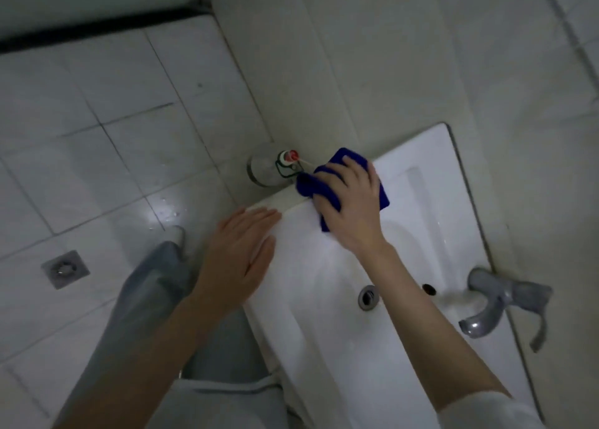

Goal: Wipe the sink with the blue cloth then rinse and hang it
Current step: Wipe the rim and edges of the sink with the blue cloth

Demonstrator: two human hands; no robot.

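soft blue cloth (308,185), bunched and folded, is pressed onto the far-left rim corner of the sink (421,156) by the right hand (350,201). its fingers (356,169) are spread flat over the cloth, not curled round it. most of the cloth is hidden under the palm. the sink is glossy white ceramic, oblong, with a round metal drain (368,295). the left hand (241,253) is laid flat on the front rim, fingers straight and together. a grey metal tap (496,302) is blurred. a clear glass bottle (269,169) with a swing stopper is seen on the white tiled floor (113,104) just beside the cloth. a square floor drain (64,268) lies well apart.
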